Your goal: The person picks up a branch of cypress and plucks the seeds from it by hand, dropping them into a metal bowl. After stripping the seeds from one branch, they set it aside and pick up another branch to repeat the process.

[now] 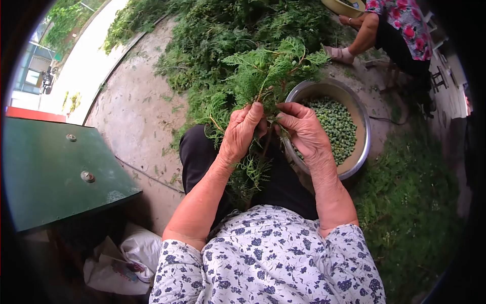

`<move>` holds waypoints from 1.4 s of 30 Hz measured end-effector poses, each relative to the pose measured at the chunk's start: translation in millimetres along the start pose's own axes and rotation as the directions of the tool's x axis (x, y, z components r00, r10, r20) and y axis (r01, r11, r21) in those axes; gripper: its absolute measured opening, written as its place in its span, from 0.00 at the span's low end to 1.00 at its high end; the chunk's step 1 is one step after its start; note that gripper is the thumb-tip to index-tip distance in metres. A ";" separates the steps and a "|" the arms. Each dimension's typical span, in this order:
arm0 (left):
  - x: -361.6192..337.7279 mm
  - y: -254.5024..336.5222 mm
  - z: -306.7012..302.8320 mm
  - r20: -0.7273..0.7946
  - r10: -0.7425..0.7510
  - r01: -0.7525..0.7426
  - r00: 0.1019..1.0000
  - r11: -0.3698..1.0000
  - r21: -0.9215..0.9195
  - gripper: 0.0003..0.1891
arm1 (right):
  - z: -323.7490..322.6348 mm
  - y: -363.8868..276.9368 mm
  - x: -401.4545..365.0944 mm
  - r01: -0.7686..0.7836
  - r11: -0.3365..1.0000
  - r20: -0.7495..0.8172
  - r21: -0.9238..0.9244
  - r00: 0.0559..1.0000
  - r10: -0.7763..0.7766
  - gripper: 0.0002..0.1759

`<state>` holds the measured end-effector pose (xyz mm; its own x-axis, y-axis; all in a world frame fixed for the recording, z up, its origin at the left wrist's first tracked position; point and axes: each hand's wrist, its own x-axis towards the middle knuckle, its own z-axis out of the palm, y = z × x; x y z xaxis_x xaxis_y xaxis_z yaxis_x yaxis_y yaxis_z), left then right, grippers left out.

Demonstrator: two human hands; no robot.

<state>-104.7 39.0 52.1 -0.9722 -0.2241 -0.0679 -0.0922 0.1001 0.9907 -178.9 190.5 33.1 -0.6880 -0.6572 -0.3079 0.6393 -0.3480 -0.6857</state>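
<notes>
A leafy green conifer branch (pixel 268 76) with flat, scaly sprays rises above my lap. My left hand (pixel 242 129) is closed around its stem, thumb on top. Close beside it, my right hand (pixel 304 129) pinches at the branch with thumb and forefinger; what exactly lies between those fingertips is too small to make out. Under and beyond my right wrist stands a metal basin (pixel 358 147) holding many small green cones (pixel 331 124). Part of the basin is hidden behind the right forearm.
A big heap of cut conifer branches (pixel 202 55) lies ahead on the concrete floor (pixel 136 96). More greenery (pixel 405 202) spreads at the right. A green metal panel (pixel 55 167) and a white sack (pixel 136 253) are at the left. Another person (pixel 400 30) sits at the upper right near a yellowish basin (pixel 344 7).
</notes>
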 end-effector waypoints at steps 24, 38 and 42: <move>-7.0 -10.2 -6.2 -0.061 -0.107 0.069 0.992 0.895 -0.440 0.39 | -66.6 -1.5 -20.2 0.175 0.417 -0.142 -0.892 0.767 -0.626 0.11; -9.8 -15.1 -1.0 -0.604 -0.194 -0.150 0.773 0.869 -0.471 0.07 | 15.7 28.8 8.3 0.150 0.968 -0.079 -0.199 0.983 -0.169 0.23; -5.5 -7.8 -6.4 -0.635 -0.237 -0.065 0.735 0.908 -0.414 0.34 | 20.7 28.9 7.3 0.190 0.942 -0.059 -0.275 0.975 -0.214 0.22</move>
<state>-97.2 33.3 45.5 -0.5562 -0.8042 -0.2096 0.0682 -0.2956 0.9529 -158.3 161.8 24.7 -0.8280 -0.5268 -0.1921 0.3770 -0.2693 -0.8862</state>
